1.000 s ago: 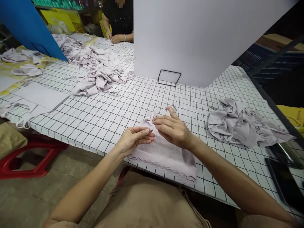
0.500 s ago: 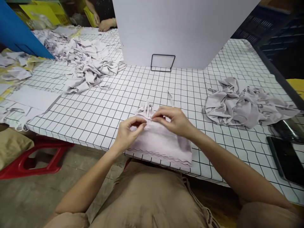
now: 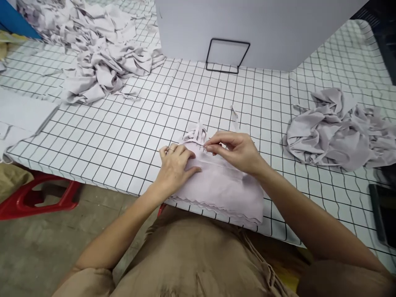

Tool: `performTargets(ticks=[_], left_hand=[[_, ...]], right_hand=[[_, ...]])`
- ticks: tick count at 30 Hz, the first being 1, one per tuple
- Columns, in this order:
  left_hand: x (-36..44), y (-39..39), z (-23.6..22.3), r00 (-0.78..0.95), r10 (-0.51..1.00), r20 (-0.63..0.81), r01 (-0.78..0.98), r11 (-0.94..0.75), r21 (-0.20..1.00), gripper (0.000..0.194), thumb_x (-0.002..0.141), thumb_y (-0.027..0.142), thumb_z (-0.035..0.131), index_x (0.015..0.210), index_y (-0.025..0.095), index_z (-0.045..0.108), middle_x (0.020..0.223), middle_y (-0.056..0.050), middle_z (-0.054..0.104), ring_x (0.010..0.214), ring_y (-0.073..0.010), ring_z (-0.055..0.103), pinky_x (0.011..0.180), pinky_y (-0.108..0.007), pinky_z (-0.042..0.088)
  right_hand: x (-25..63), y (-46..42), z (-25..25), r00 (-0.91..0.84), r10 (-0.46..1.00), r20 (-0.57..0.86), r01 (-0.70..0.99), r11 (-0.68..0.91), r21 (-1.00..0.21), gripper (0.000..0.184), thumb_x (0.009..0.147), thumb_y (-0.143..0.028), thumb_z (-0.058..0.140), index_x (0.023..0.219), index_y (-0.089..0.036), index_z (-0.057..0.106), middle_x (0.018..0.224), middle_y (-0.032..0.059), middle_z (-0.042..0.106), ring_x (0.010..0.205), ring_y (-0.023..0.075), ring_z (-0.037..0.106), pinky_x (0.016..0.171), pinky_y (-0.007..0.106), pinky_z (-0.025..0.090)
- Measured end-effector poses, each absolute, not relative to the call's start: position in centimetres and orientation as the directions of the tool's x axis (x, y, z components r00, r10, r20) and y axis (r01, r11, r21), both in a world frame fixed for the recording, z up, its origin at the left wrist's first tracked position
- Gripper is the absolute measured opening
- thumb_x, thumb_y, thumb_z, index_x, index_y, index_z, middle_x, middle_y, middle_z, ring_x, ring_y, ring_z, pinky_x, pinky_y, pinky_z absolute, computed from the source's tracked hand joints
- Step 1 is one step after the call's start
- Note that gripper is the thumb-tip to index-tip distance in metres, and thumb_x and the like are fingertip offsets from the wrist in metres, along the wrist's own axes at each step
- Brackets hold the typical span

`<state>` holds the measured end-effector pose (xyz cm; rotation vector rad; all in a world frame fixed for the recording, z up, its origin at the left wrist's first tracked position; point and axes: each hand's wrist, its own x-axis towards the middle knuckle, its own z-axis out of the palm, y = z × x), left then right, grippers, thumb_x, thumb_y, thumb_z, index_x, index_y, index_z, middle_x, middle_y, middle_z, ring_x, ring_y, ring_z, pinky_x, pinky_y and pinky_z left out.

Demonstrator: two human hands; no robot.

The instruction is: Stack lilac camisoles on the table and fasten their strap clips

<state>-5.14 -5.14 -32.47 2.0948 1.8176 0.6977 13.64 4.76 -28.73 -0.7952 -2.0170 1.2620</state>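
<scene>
at far left, a folded cloth (image 3: 24, 109) on the checked table (image 3: 148, 136), with a red stool (image 3: 21, 203) below the table's front edge. farther back, a loose heap of cloth (image 3: 105, 68). next along, left forearm slanting up from the lower left; left hand (image 3: 175, 167) palm down over the left side of a pale garment (image 3: 219, 189), fingers bent, thumb spread away from the forefinger, nothing seen pinched, apparently steadying. garment in the middle, flat by the table's front edge, wavy hem toward the body, thin straps (image 3: 197, 133) bunched at the top.

in hand, by the look of it: close fingertip work along the garment's top edge. seems to call next for a firm left palm, a light touch and no dragging of the thin fabric.

behind, a white board (image 3: 262, 24) upright with a black wire stand (image 3: 222, 71). right forearm slanting in from the lower right; right hand (image 3: 233, 150) above the garment, thumb and forefinger tips pressed together at the top edge, too small to tell anything caught between. at far right, a crumpled pile (image 3: 340, 132) and a dark phone (image 3: 382, 214).
</scene>
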Motion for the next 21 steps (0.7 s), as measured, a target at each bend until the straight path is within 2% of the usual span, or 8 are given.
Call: performTargets(ticks=[4, 10, 15, 21], left_hand=[[-4.9, -4.8, -32.7, 0.095, 0.982, 0.161, 0.817, -0.169, 0.551, 0.019, 0.087, 0.034, 0.076, 0.090, 0.020, 0.065, 0.096, -0.003, 0.066, 0.099, -0.0250, 0.055, 0.091, -0.043, 0.029], [-4.5, -4.8, -33.2, 0.098, 0.976, 0.194, 0.768, -0.198, 0.609, 0.011, 0.091, 0.031, 0.072, 0.084, 0.022, 0.069, 0.082, 0.000, 0.068, 0.091, -0.0218, 0.056, 0.095, -0.044, 0.027], [-4.4, -4.9, -33.6, 0.093, 0.968, 0.235, 0.762, -0.221, 0.609, 0.015, 0.093, 0.033, 0.070, 0.082, 0.023, 0.072, 0.075, 0.002, 0.066, 0.084, -0.0194, 0.056, 0.095, -0.043, 0.027], [-4.3, -4.9, -33.4, 0.104, 0.962, 0.254, 0.763, -0.241, 0.600, 0.013, 0.093, 0.030, 0.069, 0.082, 0.022, 0.069, 0.073, 0.002, 0.066, 0.080, -0.0180, 0.055, 0.093, -0.041, 0.028]], right_hand=[[14.3, 3.5, -30.0, -0.611, 0.761, 0.218, 0.247, 0.445, -0.861, 0.006, 0.088, -0.018, 0.071, 0.088, -0.022, 0.075, 0.082, 0.0019, 0.074, 0.072, 0.0151, 0.067, 0.067, 0.032, 0.056], [14.5, 2.6, -31.1, -0.670, 0.691, 0.272, 0.267, 0.566, -0.780, 0.016, 0.094, -0.015, 0.059, 0.088, -0.022, 0.072, 0.079, 0.0024, 0.072, 0.076, 0.0172, 0.064, 0.074, 0.036, 0.053], [14.2, 2.2, -31.9, -0.688, 0.670, 0.277, 0.327, 0.628, -0.706, 0.015, 0.094, -0.016, 0.060, 0.083, -0.023, 0.068, 0.074, 0.0026, 0.069, 0.078, 0.0208, 0.056, 0.078, 0.041, 0.047], [14.4, 2.1, -32.4, -0.697, 0.654, 0.294, 0.329, 0.656, -0.679, 0.016, 0.095, -0.015, 0.059, 0.083, -0.023, 0.065, 0.073, 0.0029, 0.068, 0.082, 0.0223, 0.053, 0.080, 0.042, 0.045]])
